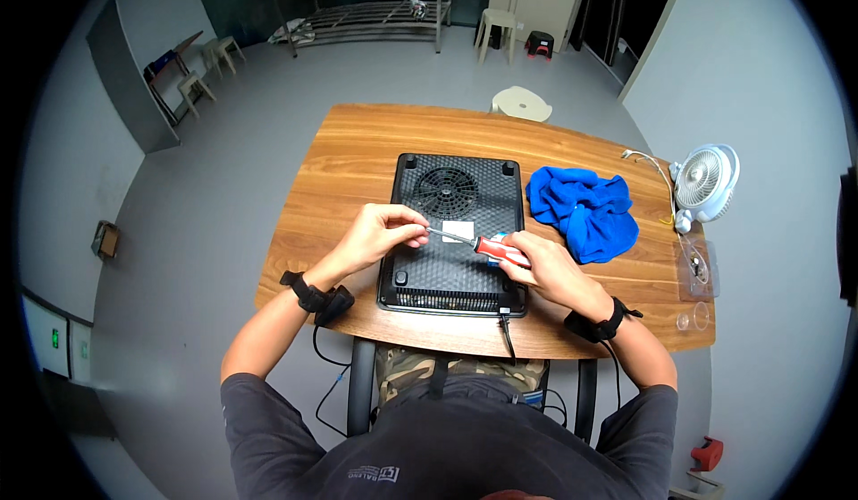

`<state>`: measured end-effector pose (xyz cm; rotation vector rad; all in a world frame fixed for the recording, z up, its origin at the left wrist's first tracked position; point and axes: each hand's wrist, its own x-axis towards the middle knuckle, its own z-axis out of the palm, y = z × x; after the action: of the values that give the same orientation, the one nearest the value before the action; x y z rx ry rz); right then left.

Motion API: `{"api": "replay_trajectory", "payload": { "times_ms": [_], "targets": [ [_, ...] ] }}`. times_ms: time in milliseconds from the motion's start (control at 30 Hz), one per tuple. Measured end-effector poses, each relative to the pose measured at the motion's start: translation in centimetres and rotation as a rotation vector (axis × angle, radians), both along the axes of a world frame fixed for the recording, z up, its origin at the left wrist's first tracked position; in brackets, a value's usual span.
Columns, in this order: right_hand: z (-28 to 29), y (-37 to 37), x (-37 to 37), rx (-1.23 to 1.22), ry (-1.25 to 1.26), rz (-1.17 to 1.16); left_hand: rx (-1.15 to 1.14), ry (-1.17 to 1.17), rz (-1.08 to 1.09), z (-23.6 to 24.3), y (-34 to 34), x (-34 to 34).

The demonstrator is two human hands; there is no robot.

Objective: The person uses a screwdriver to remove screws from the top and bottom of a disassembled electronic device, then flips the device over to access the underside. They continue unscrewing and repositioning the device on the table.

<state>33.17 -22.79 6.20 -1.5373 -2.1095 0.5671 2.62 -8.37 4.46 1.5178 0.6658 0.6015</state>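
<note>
Between both grips: a screwdriver was held slantwise above the black casing.
Right grip: it was wrapped around the handle.
Left grip: its fingertips were pinched at the shaft's tip; whether a small screw was held there too could not be told.
Slip risk: fingertips could be jabbed, or the casing scratched, it was judged, if the handle were pushed off line.
Drop risk: any small part let go from the left pinch might be lost through the fan grille, beyond that grip.
Screwdriver's look: red-and-white handle, slim metal shaft.
Casing's look: textured, laid feet-up beneath both grips, a white label set under the shaft.
Right of the right grip: a crumpled blue cloth was seen on the table.
</note>
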Motion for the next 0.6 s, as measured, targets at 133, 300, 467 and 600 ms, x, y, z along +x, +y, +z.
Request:
{"api": "replay_trajectory", "payload": {
  "times_ms": [133,300,467,600],
  "targets": [
    [-0.2,-0.1,-0.2,0.024,0.015,0.013,0.057,0.024,-0.011,-0.2,-0.1,0.0],
    [-0.1,0.1,-0.5,-0.012,0.020,0.022,0.021,0.022,-0.014,-0.4,-0.3,-0.2],
    [1.2,1.1,-1.0,-0.025,0.095,0.041,-0.004,0.029,-0.030,-0.2,-0.7,-0.9],
    [2.0,2.5,-1.5,-0.013,0.163,0.055,0.025,0.050,-0.035,-0.8,-1.0,-2.3]
  ]
}}
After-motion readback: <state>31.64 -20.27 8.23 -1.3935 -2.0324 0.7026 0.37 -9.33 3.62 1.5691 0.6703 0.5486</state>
